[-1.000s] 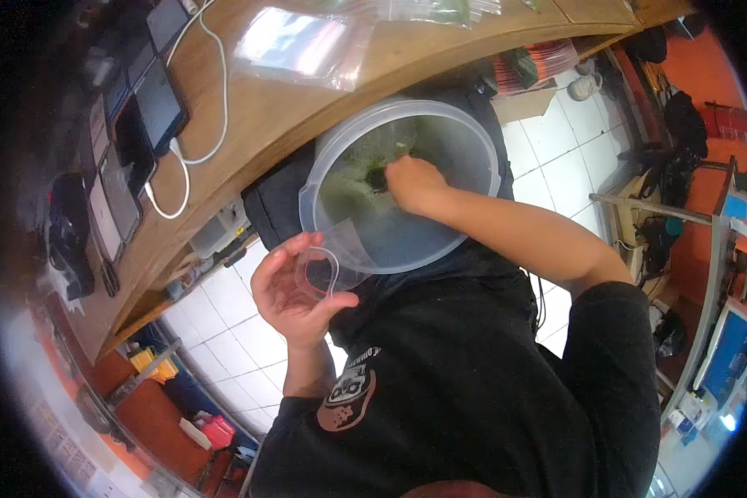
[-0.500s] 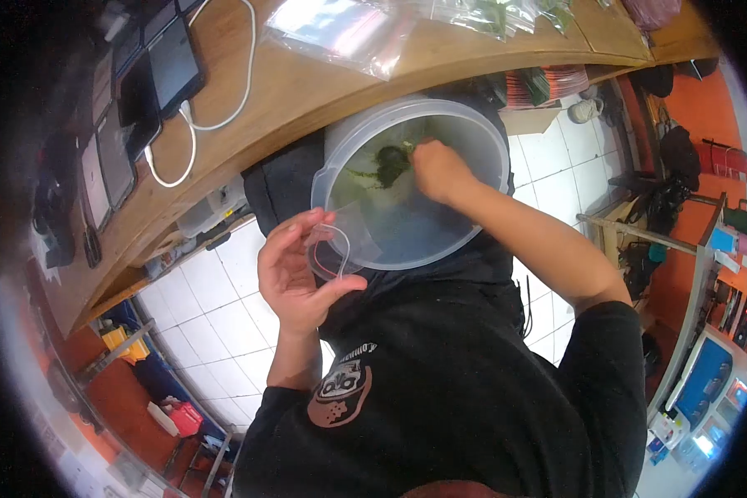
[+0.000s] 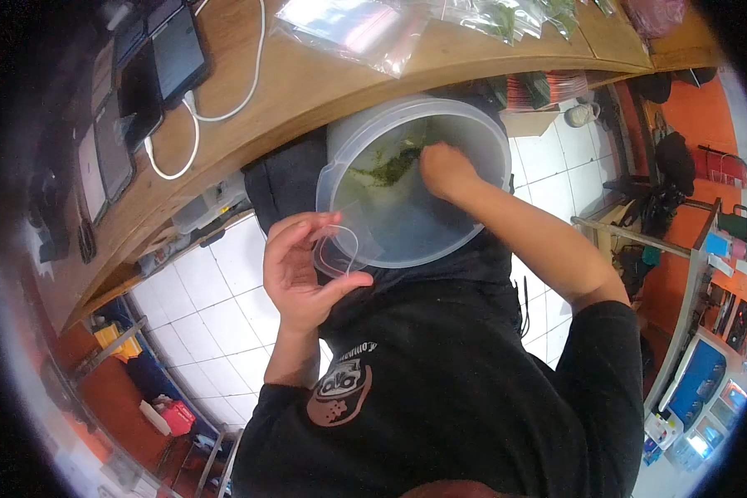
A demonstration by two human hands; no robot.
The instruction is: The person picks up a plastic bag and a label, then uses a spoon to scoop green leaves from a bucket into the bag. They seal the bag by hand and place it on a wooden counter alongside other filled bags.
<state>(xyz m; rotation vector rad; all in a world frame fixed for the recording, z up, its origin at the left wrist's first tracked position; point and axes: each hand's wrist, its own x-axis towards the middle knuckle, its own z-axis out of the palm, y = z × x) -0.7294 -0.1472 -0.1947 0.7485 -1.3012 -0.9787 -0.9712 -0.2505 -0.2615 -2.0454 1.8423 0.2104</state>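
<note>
My left hand point(image 3: 297, 267) grips a small clear plastic bag point(image 3: 361, 241) by its edges, thumb and fingers spreading the mouth into a round opening. The bag hangs over the near left rim of a large translucent plastic tub point(image 3: 329, 195) on my lap. Inside the tub, my right hand point(image 3: 446, 170) is closed at a clump of dark green water plant point(image 3: 390, 170), which trails off to the left of the fingers. The fingertips are partly hidden. Cloudy liquid and smaller green bits show in the tub.
The wooden table point(image 3: 307, 91) curves along the tub's far side. It bears several phones point(image 3: 174, 58) with a white charging cable point(image 3: 197, 137), clear plastic bags point(image 3: 353, 33) and bags with green plants point(image 3: 506, 17). A cardboard box point(image 3: 529, 123) stands beyond the tub on the tiled floor point(image 3: 216, 290).
My right hand has shifted slightly right and down within the tub, and the green clump looks more spread out. My left hand still holds the bag mouth apart.
</note>
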